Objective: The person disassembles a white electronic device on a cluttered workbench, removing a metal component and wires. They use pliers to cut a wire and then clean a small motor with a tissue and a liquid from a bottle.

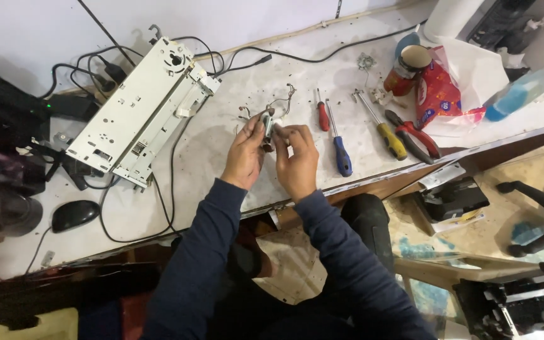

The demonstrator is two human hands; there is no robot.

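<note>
Both my hands are raised over the white workbench (221, 119) and share one small part. My left hand (245, 154) and my right hand (296, 157) pinch a small grey metal component (267, 129) between their fingertips. Thin wires (283, 101) trail from it toward the back of the bench. Dark blue sleeves cover both forearms.
A long white metal chassis (141, 110) lies at the left among black cables. A black mouse (75, 215) sits near the front edge. To the right lie a red screwdriver (322, 113), a blue one (341, 151), a yellow one (385, 135), red pliers (418, 138), a red packet (439, 94).
</note>
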